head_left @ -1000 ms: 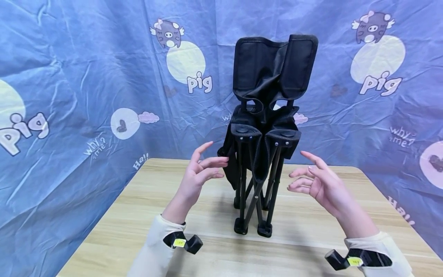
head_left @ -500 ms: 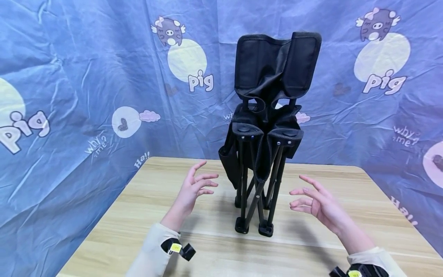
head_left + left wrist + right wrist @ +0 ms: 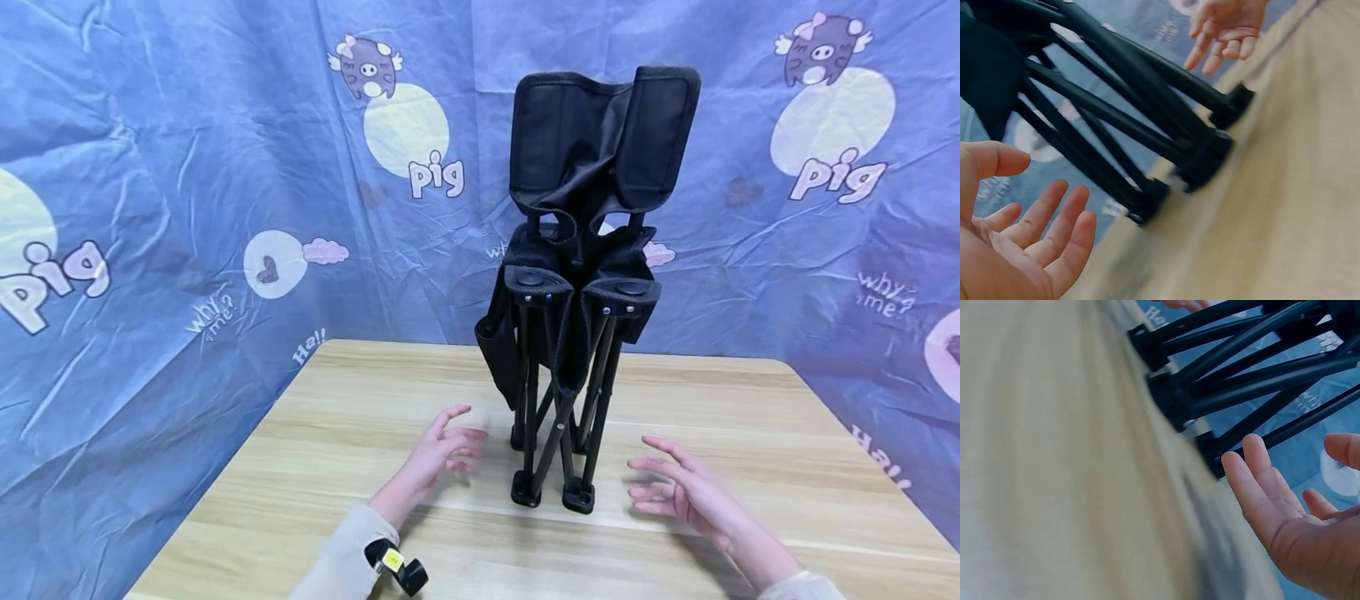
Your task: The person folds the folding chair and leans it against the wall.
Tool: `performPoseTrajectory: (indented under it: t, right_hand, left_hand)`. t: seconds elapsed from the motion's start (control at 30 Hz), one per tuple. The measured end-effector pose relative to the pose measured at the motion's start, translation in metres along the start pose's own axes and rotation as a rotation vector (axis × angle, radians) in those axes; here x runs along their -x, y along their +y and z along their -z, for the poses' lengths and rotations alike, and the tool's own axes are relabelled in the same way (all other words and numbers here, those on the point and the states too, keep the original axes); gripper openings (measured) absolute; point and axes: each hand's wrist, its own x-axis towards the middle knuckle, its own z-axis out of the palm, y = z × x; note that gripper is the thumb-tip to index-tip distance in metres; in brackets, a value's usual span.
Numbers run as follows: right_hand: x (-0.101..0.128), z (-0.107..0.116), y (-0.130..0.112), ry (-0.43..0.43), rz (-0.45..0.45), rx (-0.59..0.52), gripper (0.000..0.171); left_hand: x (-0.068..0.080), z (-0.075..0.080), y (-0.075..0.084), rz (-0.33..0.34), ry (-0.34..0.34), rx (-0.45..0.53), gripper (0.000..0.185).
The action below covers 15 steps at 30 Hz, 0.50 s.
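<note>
So, left hand (image 3: 441, 454) and right hand (image 3: 693, 492) hover, fingers spread, nothing held, either side of the chair (image 3: 547, 142), upright on the table (image 3: 300, 500): seemingly a hands-off step; any grip calls for reaching inward.

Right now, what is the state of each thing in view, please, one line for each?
Black folding chair: folded together, standing upright on the table.
Left hand: fingers relaxed, holding nothing.
Right hand: fingers relaxed, holding nothing.
Blue backdrop: hanging, creased.
</note>
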Motion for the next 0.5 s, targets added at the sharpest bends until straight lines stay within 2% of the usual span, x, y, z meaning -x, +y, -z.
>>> performPoseTrajectory:
  t: [0.23,0.5]
  right_hand:
    - [0.004,-0.004,0.02,0.007,-0.077,0.002,0.032]
    - [-0.003,-0.011,0.031,-0.036,-0.094,0.007,0.033]
  left_hand:
    - [0.005,-0.006,-0.026,0.117,-0.086,-0.008,0.066]
    - [0.007,-0.017,-0.034,0.163,-0.143,0.025,0.064]
